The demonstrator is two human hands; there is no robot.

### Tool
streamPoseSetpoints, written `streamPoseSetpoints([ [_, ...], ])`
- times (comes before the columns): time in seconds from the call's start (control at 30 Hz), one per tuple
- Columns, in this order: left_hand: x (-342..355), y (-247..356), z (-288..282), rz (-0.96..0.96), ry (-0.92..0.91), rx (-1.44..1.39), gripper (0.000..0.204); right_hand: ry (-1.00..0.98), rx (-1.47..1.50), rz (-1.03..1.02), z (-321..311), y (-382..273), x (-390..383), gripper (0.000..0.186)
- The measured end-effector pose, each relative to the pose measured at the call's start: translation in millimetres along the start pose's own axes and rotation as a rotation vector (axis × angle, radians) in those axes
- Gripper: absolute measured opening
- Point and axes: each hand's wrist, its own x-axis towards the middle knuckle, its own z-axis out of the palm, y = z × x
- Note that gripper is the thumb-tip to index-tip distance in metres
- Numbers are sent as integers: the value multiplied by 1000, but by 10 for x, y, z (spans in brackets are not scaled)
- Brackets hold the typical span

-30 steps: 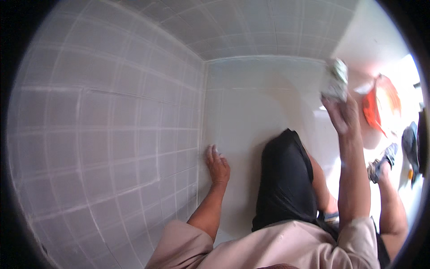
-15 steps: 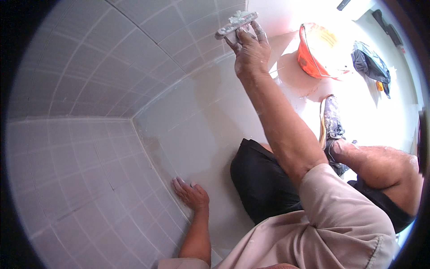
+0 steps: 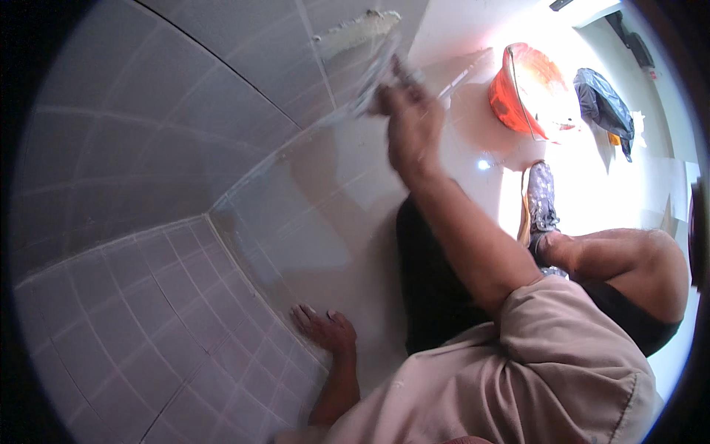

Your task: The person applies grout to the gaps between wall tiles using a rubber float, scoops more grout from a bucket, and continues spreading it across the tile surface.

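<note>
Your right hand (image 3: 410, 122) was raised far in the scene, at the tiled wall (image 3: 222, 89), and its grip was closed around the handle of a flat trowel (image 3: 373, 74). The trowel was blurred, but its blade lay against the grey tiles, just below a rough patch of pale mortar (image 3: 359, 29) on the wall. Your left hand (image 3: 325, 329) was low and near, on the left, with the palm down and the fingers spread flat on the light floor (image 3: 347, 222), close to the line where the floor met the small wall tiles; it held nothing. Your bent knee (image 3: 651, 274) and your foot in a dirty shoe (image 3: 540, 200) were on the right. Farther to the right, well apart from both hands, an orange bucket (image 3: 529, 89) lay on the floor in strong light, and a dark bag (image 3: 603, 103) was just beside it.
</note>
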Motion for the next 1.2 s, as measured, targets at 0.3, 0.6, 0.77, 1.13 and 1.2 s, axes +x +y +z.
streamPoseSetpoints([
  [0.3,138,12,109,-4,17,2,68,-208,90,167,70,-130,240,40],
  [0.6,775,-91,185,-20,109,-70,60,-17,361,90,-185,-267,669,37],
  [0.77,731,-188,172,-12,154,-43,59,-106,304,191,66,-275,341,30],
  [1.13,745,-134,-27,-26,136,-51,58,-187,250,259,437,-151,44,45],
  [1.2,773,-157,-41,-11,122,-88,59,-185,398,206,334,-247,117,45],
])
